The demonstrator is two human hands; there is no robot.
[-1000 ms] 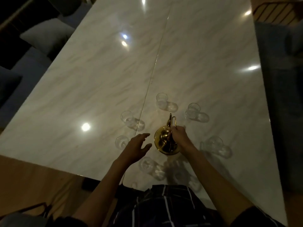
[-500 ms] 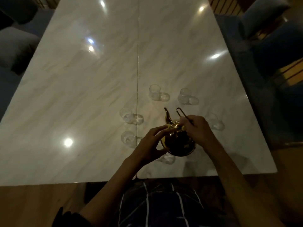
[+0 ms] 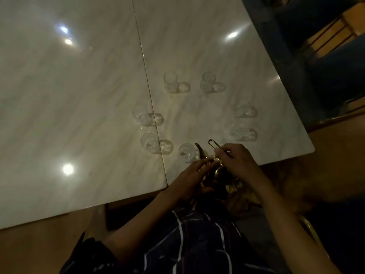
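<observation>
Teapot (image 3: 221, 175): gold, at the near edge of the table (image 3: 79, 95), between both hands.
Right hand (image 3: 240, 163): grips the wire handle (image 3: 214, 144).
Left hand (image 3: 189, 178): fingers curled round teapot, fingertips at lid.
Nearest glass (image 3: 186, 152): just beside spout.

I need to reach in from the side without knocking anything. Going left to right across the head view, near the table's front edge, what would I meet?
glass → left hand → gold teapot → right hand
</observation>
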